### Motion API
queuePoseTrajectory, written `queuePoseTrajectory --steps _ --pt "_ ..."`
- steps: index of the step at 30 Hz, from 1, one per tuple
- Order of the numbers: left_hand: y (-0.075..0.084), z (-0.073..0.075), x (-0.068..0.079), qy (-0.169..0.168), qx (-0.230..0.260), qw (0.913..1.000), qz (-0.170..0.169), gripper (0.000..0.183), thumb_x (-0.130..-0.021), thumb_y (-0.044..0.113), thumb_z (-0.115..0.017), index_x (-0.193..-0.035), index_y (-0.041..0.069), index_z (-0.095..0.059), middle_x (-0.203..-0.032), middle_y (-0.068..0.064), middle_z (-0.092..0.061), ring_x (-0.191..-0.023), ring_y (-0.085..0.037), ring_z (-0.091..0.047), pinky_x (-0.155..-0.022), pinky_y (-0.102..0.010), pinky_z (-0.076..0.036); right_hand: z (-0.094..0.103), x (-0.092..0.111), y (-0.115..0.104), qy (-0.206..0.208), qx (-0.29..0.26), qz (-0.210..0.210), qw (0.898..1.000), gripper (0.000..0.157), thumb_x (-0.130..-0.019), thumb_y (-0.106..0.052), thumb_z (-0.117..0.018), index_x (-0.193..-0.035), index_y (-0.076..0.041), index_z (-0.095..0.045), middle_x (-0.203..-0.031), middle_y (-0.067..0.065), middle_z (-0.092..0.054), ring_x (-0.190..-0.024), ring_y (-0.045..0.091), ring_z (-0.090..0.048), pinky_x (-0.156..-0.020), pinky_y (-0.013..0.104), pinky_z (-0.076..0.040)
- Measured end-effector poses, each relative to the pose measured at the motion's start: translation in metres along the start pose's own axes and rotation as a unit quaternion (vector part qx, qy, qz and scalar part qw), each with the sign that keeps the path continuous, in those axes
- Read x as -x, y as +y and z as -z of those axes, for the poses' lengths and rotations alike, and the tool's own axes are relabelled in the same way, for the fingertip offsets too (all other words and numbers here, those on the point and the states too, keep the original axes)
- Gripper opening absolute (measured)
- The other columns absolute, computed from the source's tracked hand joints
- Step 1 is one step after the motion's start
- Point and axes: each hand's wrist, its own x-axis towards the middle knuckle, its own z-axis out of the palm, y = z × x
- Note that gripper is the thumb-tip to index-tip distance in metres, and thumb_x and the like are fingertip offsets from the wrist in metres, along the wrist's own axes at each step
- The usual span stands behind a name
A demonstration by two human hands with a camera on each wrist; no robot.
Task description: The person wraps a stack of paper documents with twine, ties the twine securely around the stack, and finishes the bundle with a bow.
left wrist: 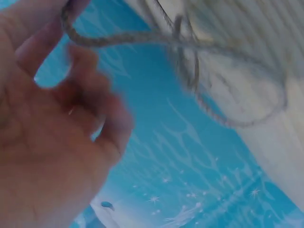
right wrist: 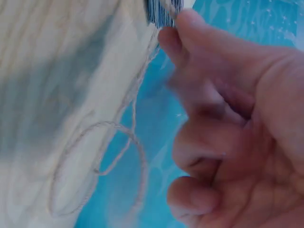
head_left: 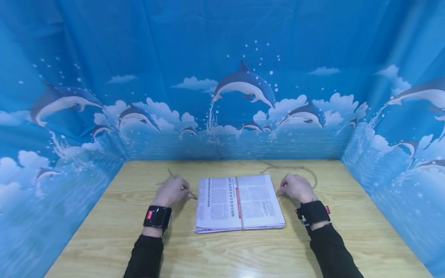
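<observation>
A stack of folded newspapers point(head_left: 219, 208) lies flat at the middle of the table, with one strand of twine point(head_left: 240, 204) running across its top from back to front. My left hand point(head_left: 172, 190) is just left of the stack, pinching a length of twine point(head_left: 192, 195) that leads to the stack's left edge. In the left wrist view, this twine point(left wrist: 118, 39) passes over the upper fingers and trails off in a loop. Close to the right edge, my right hand point(head_left: 297, 188) pinches twine between thumb and forefinger; its other fingers point(right wrist: 204, 142) are curled.
A loose tail of twine point(head_left: 306, 168) curves over the table point(head_left: 222, 255) behind the right hand. A blue curtain point(head_left: 222, 143) printed with dolphins encloses the table's back and sides. Each wrist wears a black strap point(head_left: 158, 217).
</observation>
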Motion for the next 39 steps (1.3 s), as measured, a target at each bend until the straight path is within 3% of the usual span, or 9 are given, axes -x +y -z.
queuePoseTrajectory --steps 3,8,15,17,22,31,37,38,39 --pt "0.001 0.002 -0.001 0.044 -0.034 0.9984 -0.011 0.024 -0.085 0.020 -0.076 -0.063 0.016 -0.066 -0.072 0.005 -0.059 -0.067 -0.014 -0.052 -0.063 -0.033 -0.042 -0.005 -0.003 -0.005 0.028 -0.020 -0.009 0.999 0.014 -0.088 -0.023 -0.073 -0.083 -0.010 -0.076 -0.076 0.002 -0.070 -0.063 0.015 -0.055 -0.061 0.033 -0.043" --pt "0.004 0.002 -0.003 0.072 -0.014 0.9971 0.018 0.021 -0.085 0.023 -0.076 -0.065 0.017 -0.070 -0.067 0.006 -0.063 -0.059 -0.012 -0.051 -0.054 -0.028 -0.039 -0.021 -0.013 -0.012 0.092 -0.112 -0.005 0.989 0.011 -0.090 -0.015 -0.069 -0.088 -0.005 -0.072 -0.077 0.007 -0.070 -0.066 0.017 -0.061 -0.061 0.031 -0.045" --pt "0.012 -0.014 -0.015 0.153 0.122 0.9801 -0.033 0.013 -0.090 0.016 -0.071 -0.101 0.012 -0.077 -0.097 -0.005 -0.076 -0.084 -0.018 -0.069 -0.072 -0.035 -0.056 -0.029 -0.019 -0.020 0.130 -0.260 -0.030 0.956 0.016 -0.089 -0.008 -0.068 -0.102 -0.001 -0.062 -0.086 0.014 -0.073 -0.079 0.025 -0.071 -0.064 0.026 -0.050" --pt "0.017 -0.019 -0.018 0.174 0.167 0.9690 -0.052 0.014 -0.089 0.011 -0.071 -0.102 0.009 -0.076 -0.096 -0.008 -0.075 -0.084 -0.019 -0.070 -0.073 -0.035 -0.056 -0.026 -0.018 -0.021 0.120 -0.328 -0.040 0.936 0.026 -0.093 -0.008 -0.065 -0.114 0.003 -0.056 -0.093 0.020 -0.073 -0.084 0.027 -0.072 -0.065 0.025 -0.054" --pt "0.030 -0.020 -0.020 0.215 0.241 0.9450 -0.052 0.017 -0.090 0.010 -0.069 -0.105 0.007 -0.075 -0.094 -0.007 -0.076 -0.081 -0.019 -0.070 -0.071 -0.033 -0.056 -0.009 -0.016 -0.024 0.123 -0.490 -0.041 0.862 0.044 -0.100 -0.008 -0.054 -0.137 0.008 -0.037 -0.112 0.028 -0.068 -0.091 0.018 -0.073 -0.083 0.029 -0.057" --pt "0.056 -0.005 -0.020 0.221 0.349 0.9102 -0.034 0.017 -0.093 0.019 -0.068 -0.107 0.013 -0.075 -0.095 -0.007 -0.074 -0.080 -0.015 -0.067 -0.068 -0.029 -0.053 0.036 -0.007 -0.038 0.162 -0.571 -0.012 0.805 0.051 -0.103 -0.018 -0.048 -0.146 -0.003 -0.024 -0.100 -0.008 -0.071 -0.086 0.008 -0.068 -0.077 0.024 -0.054" --pt "0.082 0.005 -0.025 0.233 0.436 0.8686 -0.032 0.018 -0.096 0.020 -0.064 -0.110 0.012 -0.073 -0.092 -0.011 -0.073 -0.078 -0.017 -0.066 -0.063 -0.030 -0.052 0.055 -0.007 -0.045 0.218 -0.676 -0.039 0.702 0.046 -0.098 -0.017 -0.059 -0.136 -0.004 -0.036 -0.104 -0.002 -0.072 -0.098 0.008 -0.070 -0.073 0.020 -0.053" --pt "0.087 0.005 -0.026 0.239 0.440 0.8649 -0.034 0.018 -0.096 0.019 -0.064 -0.110 0.011 -0.073 -0.091 -0.010 -0.073 -0.078 -0.016 -0.067 -0.063 -0.030 -0.052 0.057 -0.008 -0.046 0.225 -0.686 -0.042 0.691 0.042 -0.097 -0.017 -0.060 -0.132 -0.004 -0.041 -0.104 -0.001 -0.072 -0.098 0.009 -0.070 -0.073 0.020 -0.053" --pt "0.091 0.006 -0.028 0.244 0.439 0.8638 -0.036 0.018 -0.096 0.019 -0.064 -0.109 0.011 -0.073 -0.091 -0.009 -0.073 -0.078 -0.016 -0.067 -0.062 -0.029 -0.053 0.058 -0.008 -0.047 0.226 -0.686 -0.044 0.691 0.038 -0.097 -0.019 -0.061 -0.129 -0.004 -0.046 -0.103 -0.001 -0.073 -0.097 0.009 -0.070 -0.073 0.019 -0.053"
